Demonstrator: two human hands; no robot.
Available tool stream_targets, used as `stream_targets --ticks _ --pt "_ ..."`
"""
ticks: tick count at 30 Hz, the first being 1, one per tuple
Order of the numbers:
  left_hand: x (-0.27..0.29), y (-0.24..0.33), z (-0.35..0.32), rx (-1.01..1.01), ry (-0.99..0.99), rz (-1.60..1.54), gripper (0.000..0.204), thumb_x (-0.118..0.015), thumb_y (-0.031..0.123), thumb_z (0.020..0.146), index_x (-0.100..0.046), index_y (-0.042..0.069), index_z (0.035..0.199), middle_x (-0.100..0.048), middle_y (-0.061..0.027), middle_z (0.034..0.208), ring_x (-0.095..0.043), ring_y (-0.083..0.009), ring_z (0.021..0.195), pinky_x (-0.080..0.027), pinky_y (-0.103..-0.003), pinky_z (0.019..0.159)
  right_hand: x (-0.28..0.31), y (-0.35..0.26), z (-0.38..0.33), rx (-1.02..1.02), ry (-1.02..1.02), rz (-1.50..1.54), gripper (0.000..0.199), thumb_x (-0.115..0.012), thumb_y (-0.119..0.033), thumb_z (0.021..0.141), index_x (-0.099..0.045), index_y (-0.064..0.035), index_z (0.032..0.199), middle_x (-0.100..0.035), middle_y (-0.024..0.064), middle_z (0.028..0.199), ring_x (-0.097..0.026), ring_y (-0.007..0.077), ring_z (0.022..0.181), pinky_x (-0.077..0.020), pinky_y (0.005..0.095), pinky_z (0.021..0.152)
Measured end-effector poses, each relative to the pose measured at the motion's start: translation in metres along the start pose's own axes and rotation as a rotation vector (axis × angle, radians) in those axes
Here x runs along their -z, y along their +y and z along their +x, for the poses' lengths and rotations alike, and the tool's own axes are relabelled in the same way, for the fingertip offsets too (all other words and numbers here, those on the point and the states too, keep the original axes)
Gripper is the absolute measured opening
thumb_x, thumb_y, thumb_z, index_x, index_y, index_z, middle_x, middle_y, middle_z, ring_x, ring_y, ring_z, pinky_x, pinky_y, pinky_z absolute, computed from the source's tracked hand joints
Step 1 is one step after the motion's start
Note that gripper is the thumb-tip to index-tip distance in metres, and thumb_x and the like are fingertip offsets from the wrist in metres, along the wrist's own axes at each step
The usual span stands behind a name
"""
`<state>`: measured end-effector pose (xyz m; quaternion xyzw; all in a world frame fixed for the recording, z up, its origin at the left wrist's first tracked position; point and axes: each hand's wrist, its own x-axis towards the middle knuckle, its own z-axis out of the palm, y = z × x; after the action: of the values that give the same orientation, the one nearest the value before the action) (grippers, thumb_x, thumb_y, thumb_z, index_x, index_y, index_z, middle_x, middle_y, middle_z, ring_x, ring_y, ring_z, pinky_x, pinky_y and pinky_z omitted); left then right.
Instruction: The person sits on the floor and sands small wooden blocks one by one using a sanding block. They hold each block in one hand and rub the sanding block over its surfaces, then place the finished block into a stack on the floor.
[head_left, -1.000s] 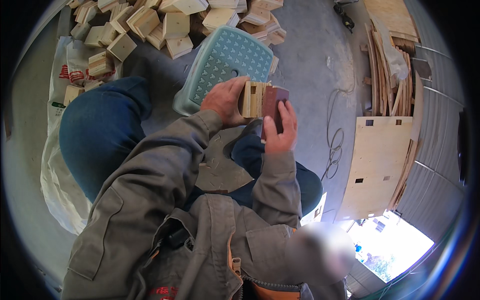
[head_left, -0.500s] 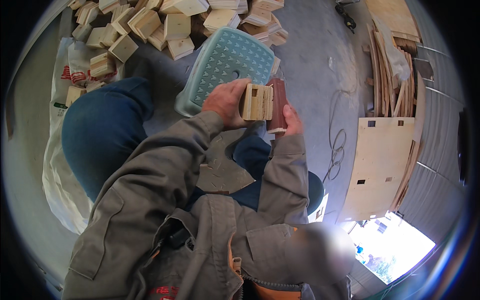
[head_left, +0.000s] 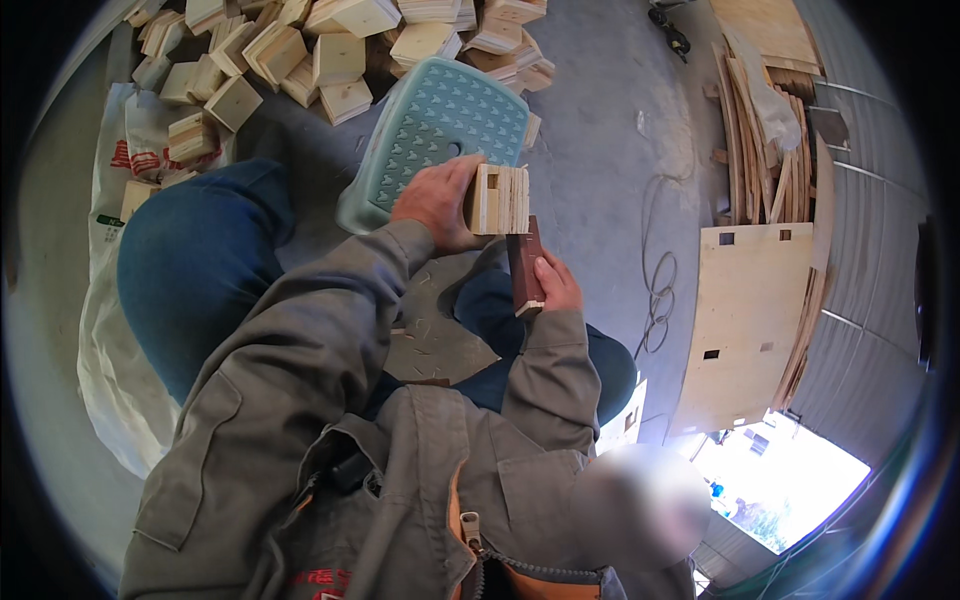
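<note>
My left hand point(head_left: 438, 202) is closed round a pale layered plywood block point(head_left: 502, 200), with a small square notch in its upper face. It holds the block just over the near edge of a light blue-green plastic stool point(head_left: 440, 120). In my right hand point(head_left: 558, 283) is a long, narrow reddish-brown sanding block point(head_left: 525, 268), pale at its near end. Its far end meets the lower right corner of the plywood block, while the rest extends toward me. My right fingers wrap its right side.
Many similar wooden blocks point(head_left: 340, 60) lie heaped beyond the stool. A white woven sack point(head_left: 110, 330) spreads beside my left knee. To the right, a cable point(head_left: 655, 290) coils on the floor near leaning plywood sheets point(head_left: 750, 310).
My right hand has drawn the sanding block toward me along the plywood block's right side. The left hand still grips the plywood block; the whole view has shifted slightly.
</note>
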<state>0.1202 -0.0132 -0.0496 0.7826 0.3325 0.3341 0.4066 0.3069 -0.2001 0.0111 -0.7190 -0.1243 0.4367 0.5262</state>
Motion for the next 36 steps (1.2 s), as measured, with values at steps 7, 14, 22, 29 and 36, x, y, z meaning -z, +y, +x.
stream_targets --ticks 7,14,22,29,36 --pt "0.000 0.009 0.012 0.073 -0.053 -0.053 0.097 -0.094 0.034 0.067 -0.048 0.010 0.149 -0.064 -0.0178 0.137 -0.062 -0.0398 0.128 -0.051 -0.047 0.108 0.002 0.002 0.005 0.030 0.039 -0.006 0.041 -0.072 -0.015 0.104 -0.067 0.0025 0.141 -0.075 0.0099 0.122 -0.071 0.0130 0.099 -0.0586 0.0283 0.086" --pt "-0.008 0.014 0.023 -0.105 0.102 0.017 0.100 -0.096 0.023 0.066 -0.046 0.012 0.152 -0.052 -0.0168 0.155 -0.050 -0.0393 0.146 -0.046 -0.045 0.120 0.014 0.004 -0.006 0.070 0.117 -0.016 0.040 -0.072 -0.016 0.103 -0.069 0.0024 0.138 -0.076 0.0084 0.119 -0.070 0.0111 0.097 -0.0575 0.0277 0.084" --pt "0.006 0.003 0.019 -0.116 0.051 0.077 0.105 -0.097 0.013 0.062 -0.046 0.017 0.155 -0.044 -0.0151 0.163 -0.044 -0.0386 0.151 -0.043 -0.043 0.124 0.014 -0.001 -0.014 0.066 0.170 -0.036 0.041 -0.072 -0.017 0.103 -0.069 0.0041 0.137 -0.076 0.0087 0.118 -0.070 0.0115 0.095 -0.0573 0.0279 0.084" --pt "0.025 0.020 -0.004 -0.266 -0.078 0.241 0.098 -0.099 0.023 0.065 -0.053 0.017 0.151 -0.046 -0.0155 0.162 -0.046 -0.0387 0.150 -0.042 -0.047 0.123 0.009 0.002 -0.009 0.125 0.114 -0.029 0.044 -0.076 -0.022 0.101 -0.070 0.0051 0.135 -0.076 0.0089 0.115 -0.069 0.0117 0.095 -0.0565 0.0280 0.083" --pt "0.025 0.014 -0.022 -0.340 -0.117 0.282 0.074 -0.091 0.016 0.075 -0.060 0.021 0.142 -0.052 -0.0142 0.157 -0.046 -0.0385 0.151 -0.038 -0.054 0.124 0.009 0.004 -0.005 0.151 0.118 0.024 0.045 -0.078 -0.024 0.098 -0.071 0.0050 0.133 -0.076 0.0089 0.113 -0.069 0.0129 0.095 -0.0566 0.0287 0.083"
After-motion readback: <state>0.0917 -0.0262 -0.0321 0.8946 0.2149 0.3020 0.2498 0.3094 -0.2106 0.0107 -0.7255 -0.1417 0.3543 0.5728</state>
